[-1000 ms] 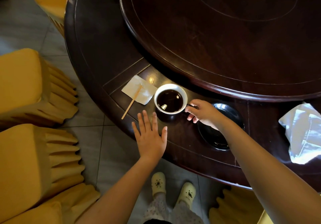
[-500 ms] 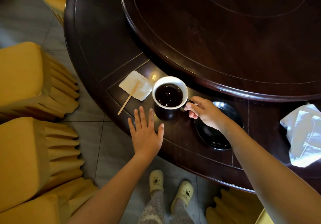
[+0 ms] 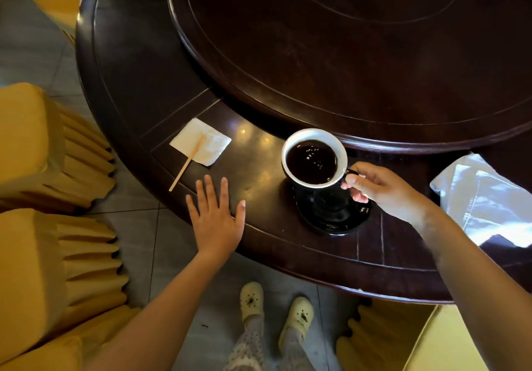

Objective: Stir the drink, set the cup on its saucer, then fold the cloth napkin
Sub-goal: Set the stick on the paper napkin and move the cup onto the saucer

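Cup: round cup, white inside and at the rim, black outside, black loop handle point(image 3: 314, 158). Filled close to the rim with dark, near-black liquid; small highlights ripple on its surface. It looks slightly tilted.
Cup position: directly left of the gripping fingers, over the far-left part of the saucer. Whether its base touches the saucer cannot be told from this view.
Right hand: right hand point(image 3: 380, 188) pinches the handle, thumb on top, curled fingers beneath; closed firmly on the cup.
Saucer: glossy black round saucer point(image 3: 336, 218), below the cup and under the gripping hand, its near rim showing free toward the person.
Left hand: left hand point(image 3: 214, 215) lies flat, fingers spread, palm down at the table's edge, well left of the grip; it grasps nothing.
Stirrer: thin pale wooden stir stick point(image 3: 187, 163), far left of the grip, its upper end resting on the paper square, its lower end on the wood.
Paper: small white square paper napkin point(image 3: 201, 145) under that stick.
Cloth napkin: pale grey-white cloth napkin point(image 3: 486, 198), rumpled, just right of the gripping wrist, apart from the saucer.
Table: dark polished round wooden table point(image 3: 144, 83) with raised centre turntable point(image 3: 359, 54) behind the cup.
Surroundings: yellow pleated chair covers point(image 3: 43, 169) to the left.
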### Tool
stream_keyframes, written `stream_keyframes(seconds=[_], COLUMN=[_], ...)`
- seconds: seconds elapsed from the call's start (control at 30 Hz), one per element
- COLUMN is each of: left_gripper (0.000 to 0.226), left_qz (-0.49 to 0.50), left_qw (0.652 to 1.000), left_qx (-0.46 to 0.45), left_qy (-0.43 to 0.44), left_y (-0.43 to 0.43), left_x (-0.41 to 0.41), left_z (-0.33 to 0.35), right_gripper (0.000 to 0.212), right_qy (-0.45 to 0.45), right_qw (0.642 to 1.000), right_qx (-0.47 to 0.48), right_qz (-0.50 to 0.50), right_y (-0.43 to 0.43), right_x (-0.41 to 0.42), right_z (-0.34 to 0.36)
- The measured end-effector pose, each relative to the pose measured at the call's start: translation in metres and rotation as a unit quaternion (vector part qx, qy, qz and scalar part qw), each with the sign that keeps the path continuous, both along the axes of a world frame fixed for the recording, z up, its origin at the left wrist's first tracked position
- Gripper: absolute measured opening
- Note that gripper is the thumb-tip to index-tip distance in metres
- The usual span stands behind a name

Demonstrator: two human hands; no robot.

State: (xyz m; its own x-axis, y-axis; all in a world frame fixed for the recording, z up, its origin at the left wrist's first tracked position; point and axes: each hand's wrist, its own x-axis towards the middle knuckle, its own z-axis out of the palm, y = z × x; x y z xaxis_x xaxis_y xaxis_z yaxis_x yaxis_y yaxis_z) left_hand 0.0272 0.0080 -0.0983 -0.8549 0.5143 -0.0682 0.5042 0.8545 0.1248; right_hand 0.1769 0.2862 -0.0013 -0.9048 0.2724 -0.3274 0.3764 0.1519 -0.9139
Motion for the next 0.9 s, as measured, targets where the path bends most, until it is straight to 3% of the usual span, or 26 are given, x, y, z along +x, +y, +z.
stream_keyframes(seconds=[0.27,0.63,0.9], left_gripper=[0.069,0.065,0.063], left_qz=[0.012,0.019,0.013], left_qw=[1.0,0.999,0.998], left_qx=[-0.002,0.007,0.043], left_qy=[0.004,-0.025,-0.046], left_y=[0.001,0.001,0.015], left_x=[0.0,-0.002,0.008], left_z=[0.0,0.003,0.016], right_gripper=[0.019,0.019,0.012], right_qy=[-0.012,-0.042,0.003], right_qw=[0.999,0.999,0.993], right_qx=[-0.049,0.004,0.102], right_qz=[-0.015,0.011,-0.053], right_y=[0.006,0.004,-0.003], right_x=[0.046,0.056,0.056], right_z=[-0.015,-0.019,-0.017])
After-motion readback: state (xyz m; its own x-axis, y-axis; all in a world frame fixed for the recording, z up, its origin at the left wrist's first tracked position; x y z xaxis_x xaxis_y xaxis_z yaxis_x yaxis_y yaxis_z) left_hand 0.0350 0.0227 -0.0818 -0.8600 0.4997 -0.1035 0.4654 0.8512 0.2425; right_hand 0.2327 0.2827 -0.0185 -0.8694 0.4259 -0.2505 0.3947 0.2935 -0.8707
